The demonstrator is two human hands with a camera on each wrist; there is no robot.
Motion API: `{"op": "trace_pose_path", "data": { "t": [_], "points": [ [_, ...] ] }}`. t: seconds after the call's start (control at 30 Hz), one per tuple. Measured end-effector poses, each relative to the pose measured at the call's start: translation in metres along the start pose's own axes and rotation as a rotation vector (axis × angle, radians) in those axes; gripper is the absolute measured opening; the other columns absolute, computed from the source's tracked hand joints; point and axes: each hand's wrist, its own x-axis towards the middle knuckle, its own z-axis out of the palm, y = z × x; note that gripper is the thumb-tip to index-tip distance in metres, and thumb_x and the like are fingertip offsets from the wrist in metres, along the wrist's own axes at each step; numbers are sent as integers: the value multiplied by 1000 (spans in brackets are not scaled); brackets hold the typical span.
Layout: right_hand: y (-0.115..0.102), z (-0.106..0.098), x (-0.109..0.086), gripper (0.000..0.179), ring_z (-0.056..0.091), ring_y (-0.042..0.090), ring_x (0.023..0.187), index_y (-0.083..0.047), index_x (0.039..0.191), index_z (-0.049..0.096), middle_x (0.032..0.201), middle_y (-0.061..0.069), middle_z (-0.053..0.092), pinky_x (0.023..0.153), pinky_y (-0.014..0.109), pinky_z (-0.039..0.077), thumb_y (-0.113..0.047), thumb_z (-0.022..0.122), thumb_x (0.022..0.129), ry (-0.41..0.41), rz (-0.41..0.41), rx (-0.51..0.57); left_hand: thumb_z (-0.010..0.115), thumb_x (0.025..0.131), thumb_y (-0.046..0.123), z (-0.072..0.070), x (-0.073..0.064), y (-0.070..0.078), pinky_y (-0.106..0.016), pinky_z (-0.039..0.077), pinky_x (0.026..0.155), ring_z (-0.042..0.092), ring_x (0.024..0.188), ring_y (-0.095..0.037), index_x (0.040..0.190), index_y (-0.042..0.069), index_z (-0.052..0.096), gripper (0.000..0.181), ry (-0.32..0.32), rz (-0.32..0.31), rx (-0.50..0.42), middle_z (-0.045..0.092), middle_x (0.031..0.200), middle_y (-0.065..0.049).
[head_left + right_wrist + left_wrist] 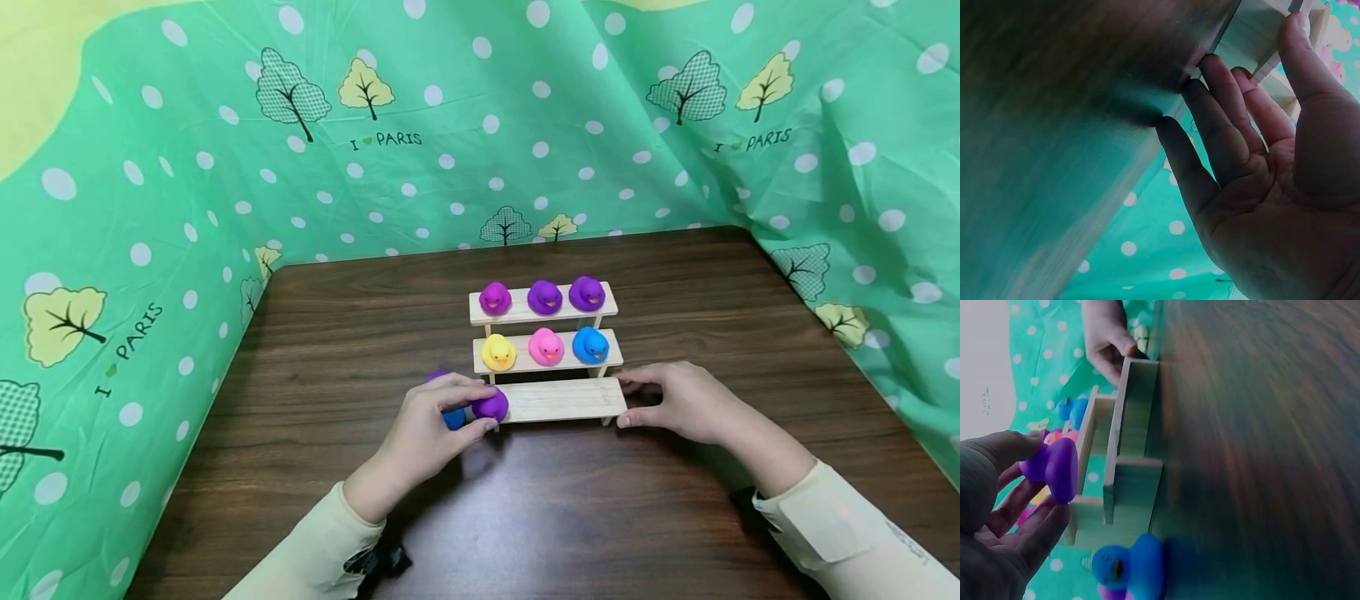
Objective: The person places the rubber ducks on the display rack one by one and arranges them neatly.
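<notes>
Pinched between thumb and fingers of my left hand (427, 423) is a purple rubber duck (491, 405), at the left end of the bottom step (558, 401) of a three-step wooden stand (1137, 481). My right hand (686, 404) grips the right end of that step, thumb at the front corner and fingers at the rear. On the middle step sit a yellow duck (498, 353), a pink duck (547, 347) and a blue duck (591, 345). The top step holds a magenta duck (495, 298) and two purple ducks (544, 297).
Left of the stand, partly hidden behind my left hand in the head view, another blue duck (1132, 567) and a purple duck (1112, 592) are on the dark wooden table (337, 333). Green dotted cloth (450, 125) hangs behind the table and along its sides.
</notes>
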Motion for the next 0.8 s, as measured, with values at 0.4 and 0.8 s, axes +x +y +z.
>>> {"op": "trace_pose_path", "data": {
  "t": [0.4,0.8],
  "points": [
    [0,-1,-1,75,70,25,111,-9,138,70,108,-5,77,95,57,55,-55,87,80,-4,10,-4,90,83,9,34,19,6,-23,57,94,69,110,-14,114,6,80,33,-42,-2,-75,76,112,-4],
    [0,-1,0,75,70,26,112,-9,137,70,109,-5,77,95,57,55,-55,87,81,-9,17,-2,90,85,15,67,36,12,-20,55,94,67,111,-6,115,11,81,32,-60,-35,-64,76,113,3]
  ]
}}
